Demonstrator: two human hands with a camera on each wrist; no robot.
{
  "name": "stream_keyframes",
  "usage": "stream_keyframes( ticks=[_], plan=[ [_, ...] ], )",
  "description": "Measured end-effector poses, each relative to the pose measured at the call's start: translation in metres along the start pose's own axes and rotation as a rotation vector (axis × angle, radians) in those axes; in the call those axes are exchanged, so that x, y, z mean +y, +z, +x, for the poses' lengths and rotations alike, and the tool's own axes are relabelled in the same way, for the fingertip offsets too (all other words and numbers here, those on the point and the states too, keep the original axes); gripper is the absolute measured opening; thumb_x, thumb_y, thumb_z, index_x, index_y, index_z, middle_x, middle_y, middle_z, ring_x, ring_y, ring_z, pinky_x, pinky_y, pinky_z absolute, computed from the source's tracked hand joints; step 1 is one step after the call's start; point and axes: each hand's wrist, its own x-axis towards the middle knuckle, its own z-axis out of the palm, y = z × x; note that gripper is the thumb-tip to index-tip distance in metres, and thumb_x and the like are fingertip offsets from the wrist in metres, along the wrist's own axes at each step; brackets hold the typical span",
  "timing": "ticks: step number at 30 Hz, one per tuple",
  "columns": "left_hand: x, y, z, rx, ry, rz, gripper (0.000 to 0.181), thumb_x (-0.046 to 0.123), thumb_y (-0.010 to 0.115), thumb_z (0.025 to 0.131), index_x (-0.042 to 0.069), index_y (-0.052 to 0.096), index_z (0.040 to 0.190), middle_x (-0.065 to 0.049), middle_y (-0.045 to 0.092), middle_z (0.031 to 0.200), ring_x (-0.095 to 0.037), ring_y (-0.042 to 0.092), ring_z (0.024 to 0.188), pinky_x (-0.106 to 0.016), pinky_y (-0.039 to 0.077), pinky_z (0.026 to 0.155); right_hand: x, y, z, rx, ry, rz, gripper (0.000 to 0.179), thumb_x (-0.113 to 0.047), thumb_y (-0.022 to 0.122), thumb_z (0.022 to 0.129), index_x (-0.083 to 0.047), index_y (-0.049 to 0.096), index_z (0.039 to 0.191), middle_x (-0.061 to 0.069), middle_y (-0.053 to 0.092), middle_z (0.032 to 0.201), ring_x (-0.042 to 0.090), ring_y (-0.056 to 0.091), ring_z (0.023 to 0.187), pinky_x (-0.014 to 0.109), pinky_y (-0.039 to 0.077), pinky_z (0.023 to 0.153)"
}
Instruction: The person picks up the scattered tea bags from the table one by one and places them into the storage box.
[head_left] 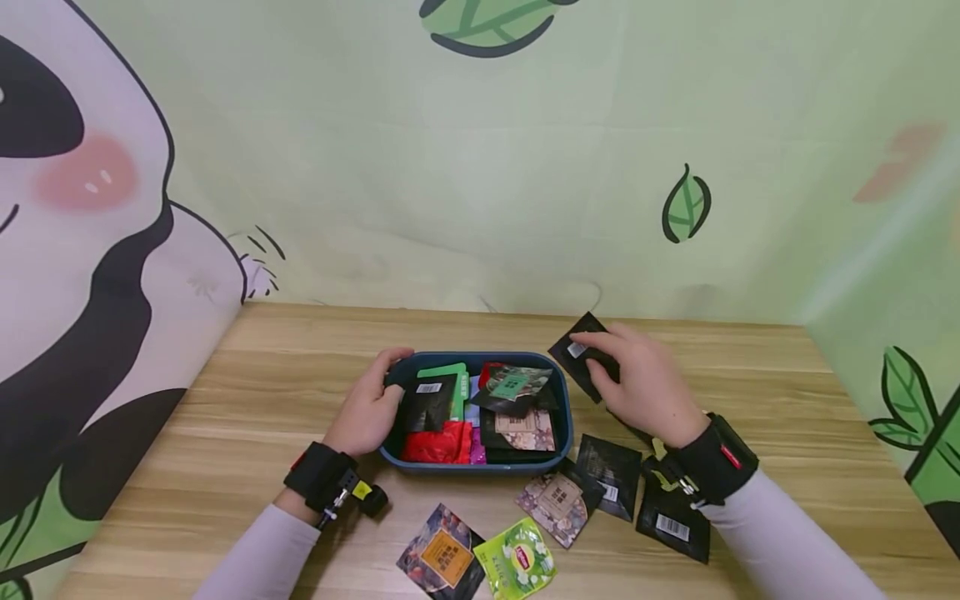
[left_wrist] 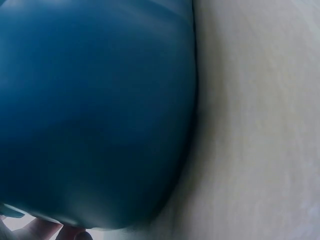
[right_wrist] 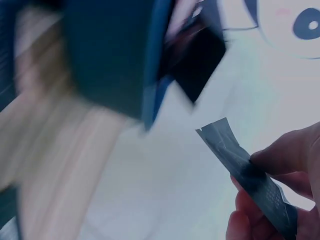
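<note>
At the front lies a bright-green, square sachet [head_left: 516, 560]. The left hand [head_left: 364, 410] grips the left end of a blue, rounded plastic tub [head_left: 474, 469], probably steadying it. Beside the tub's far right corner, the right hand [head_left: 649, 381] pinches a square black packet [head_left: 581, 365], thin, white-labelled and slightly creased.

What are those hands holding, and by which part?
Right hand: a black packet, pinched near its right side. Left hand: the blue tub, gripped at its left end.
</note>
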Motion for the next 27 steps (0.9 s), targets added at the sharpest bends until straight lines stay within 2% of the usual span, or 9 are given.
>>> stream_keyframes(
  ticks=[4, 8, 12, 14, 18, 21, 24, 27],
  plan=[
    [0.001, 0.0, 0.0, -0.001, 0.001, 0.003, 0.051, 0.016, 0.04, 0.098, 0.023, 0.044, 0.148, -0.003, 0.048, 0.145, -0.026, 0.047, 0.126, -0.052, 0.036, 0.106, -0.026, 0.005, 0.019, -0.022, -0.022, 0.087, 0.036, -0.017, 0.061, 0.092, -0.012, 0.069, 0.126, 0.003, 0.063, 0.102, 0.013, 0.044, 0.064, 0.03, 0.037, 0.055],
    [0.003, 0.0, 0.001, -0.003, 0.006, 0.001, 0.051, 0.016, 0.041, 0.098, 0.023, 0.044, 0.148, -0.003, 0.048, 0.144, -0.026, 0.048, 0.125, -0.051, 0.037, 0.106, -0.055, 0.017, 0.034, -0.081, -0.022, 0.189, 0.036, -0.018, 0.061, 0.093, -0.013, 0.068, 0.127, 0.001, 0.064, 0.111, 0.013, 0.05, 0.07, 0.029, 0.04, 0.057],
    [0.002, 0.0, 0.002, -0.011, 0.015, -0.001, 0.051, 0.015, 0.041, 0.098, 0.021, 0.043, 0.149, -0.005, 0.048, 0.144, -0.026, 0.048, 0.125, -0.051, 0.037, 0.106, -0.08, 0.032, 0.044, -0.134, -0.031, 0.248, 0.036, -0.018, 0.061, 0.093, -0.012, 0.068, 0.127, -0.001, 0.065, 0.11, 0.01, 0.051, 0.073, 0.028, 0.042, 0.058],
    [0.002, 0.0, 0.002, -0.014, 0.013, -0.003, 0.051, 0.015, 0.04, 0.098, 0.021, 0.043, 0.149, -0.005, 0.048, 0.144, -0.027, 0.047, 0.125, -0.052, 0.036, 0.106, -0.09, 0.039, 0.049, -0.149, -0.038, 0.257, 0.036, -0.018, 0.062, 0.092, -0.012, 0.068, 0.127, -0.001, 0.066, 0.11, 0.01, 0.055, 0.079, 0.027, 0.045, 0.064],
    [0.001, -0.001, 0.002, -0.015, 0.01, -0.005, 0.051, 0.016, 0.041, 0.098, 0.021, 0.042, 0.149, -0.005, 0.049, 0.143, -0.027, 0.048, 0.125, -0.053, 0.036, 0.106, -0.104, 0.053, 0.057, -0.197, -0.048, 0.259, 0.039, -0.019, 0.063, 0.091, -0.011, 0.067, 0.129, 0.002, 0.067, 0.117, 0.012, 0.062, 0.099, 0.03, 0.049, 0.082],
    [-0.001, -0.001, 0.002, -0.013, 0.015, 0.001, 0.051, 0.016, 0.041, 0.098, 0.021, 0.043, 0.149, -0.006, 0.05, 0.141, -0.026, 0.049, 0.124, -0.052, 0.037, 0.105, -0.11, 0.06, 0.06, -0.268, -0.058, 0.211, 0.049, -0.028, 0.064, 0.092, -0.01, 0.061, 0.137, 0.005, 0.064, 0.127, 0.018, 0.06, 0.111, 0.035, 0.048, 0.092],
    [-0.001, -0.001, 0.001, -0.012, 0.018, 0.005, 0.051, 0.017, 0.042, 0.098, 0.022, 0.043, 0.148, -0.006, 0.051, 0.14, -0.025, 0.05, 0.122, -0.051, 0.038, 0.104, -0.111, 0.062, 0.058, -0.352, -0.05, 0.137, 0.069, -0.045, 0.062, 0.091, -0.013, 0.048, 0.15, 0.011, 0.052, 0.145, 0.025, 0.051, 0.129, 0.041, 0.042, 0.104],
    [0.0, -0.002, 0.0, -0.016, 0.014, -0.002, 0.051, 0.017, 0.042, 0.098, 0.022, 0.043, 0.148, -0.005, 0.051, 0.14, -0.026, 0.049, 0.122, -0.051, 0.038, 0.104, -0.109, 0.061, 0.054, -0.408, -0.042, 0.09, 0.085, -0.058, 0.059, 0.087, -0.016, 0.037, 0.157, 0.014, 0.033, 0.159, 0.032, 0.035, 0.143, 0.047, 0.033, 0.111]
  ],
)
